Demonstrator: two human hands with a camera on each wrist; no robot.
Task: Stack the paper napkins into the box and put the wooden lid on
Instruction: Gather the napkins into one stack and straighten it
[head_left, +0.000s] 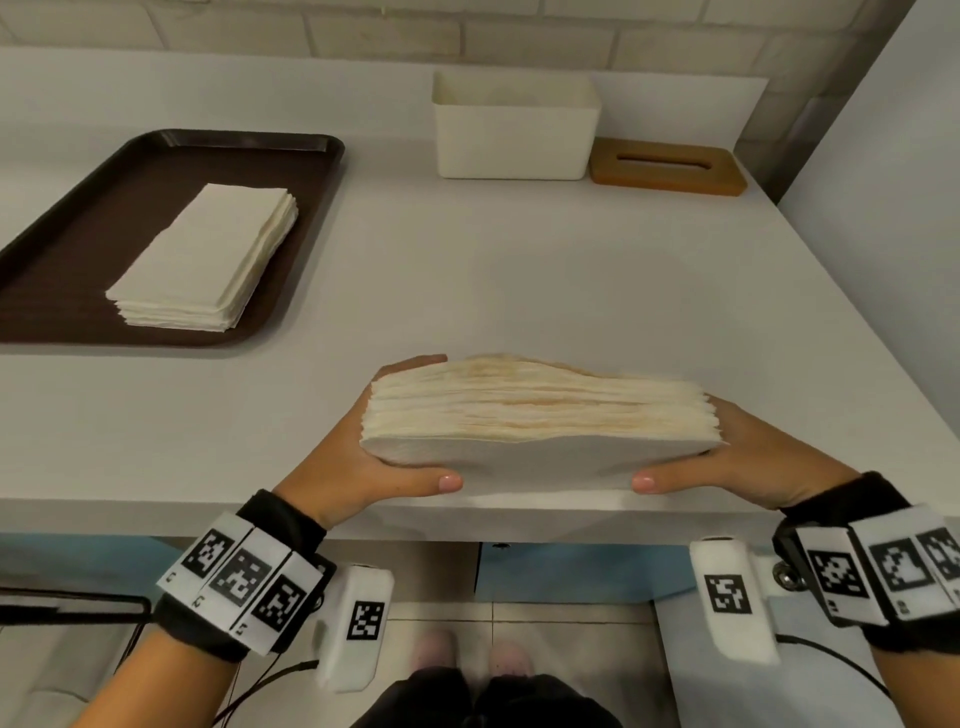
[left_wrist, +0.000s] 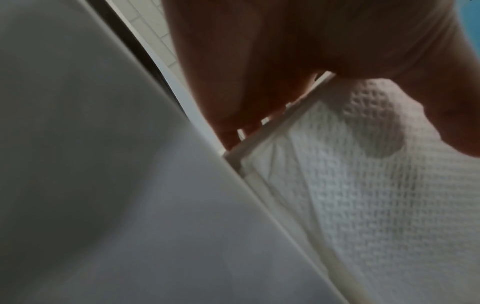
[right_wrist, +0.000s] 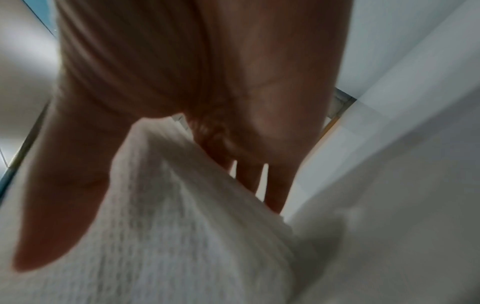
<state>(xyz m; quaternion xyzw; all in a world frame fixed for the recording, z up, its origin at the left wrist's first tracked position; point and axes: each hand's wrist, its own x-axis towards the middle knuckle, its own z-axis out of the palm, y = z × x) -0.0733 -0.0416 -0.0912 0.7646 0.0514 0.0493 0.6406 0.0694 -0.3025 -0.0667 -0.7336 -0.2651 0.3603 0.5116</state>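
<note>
Held on edge near the front of the white table (head_left: 467, 270): a thick stack of paper napkins (head_left: 535, 415), long side across, layered edges facing up. Clamped at either end between the left hand (head_left: 363, 462) and the right hand (head_left: 758, 452), each grip closed around the stack, thumb along the near face, fingers wrapped behind. From the left wrist view, embossed napkin surface (left_wrist: 363, 205) filling the lower right, palm (left_wrist: 285, 51) pressed against its end, table edge (left_wrist: 130, 205) running diagonally beside it. From the right wrist view, thumb (right_wrist: 57, 195) laid over the napkin face (right_wrist: 182, 236), fingers (right_wrist: 275, 185) reaching behind the far side. On the left of the table, a dark brown tray (head_left: 104, 197) carrying a second, lower stack of napkins (head_left: 208, 260) lying flat. At the back, an open white box (head_left: 514, 130) standing upright against the tiled wall (head_left: 363, 26), inside not fully visible. Just to the right of the box, touching or nearly so, a wooden lid (head_left: 667, 169) lying flat with a long slot in its top. Marker bands (head_left: 244, 577) strapped around both wrists.
</note>
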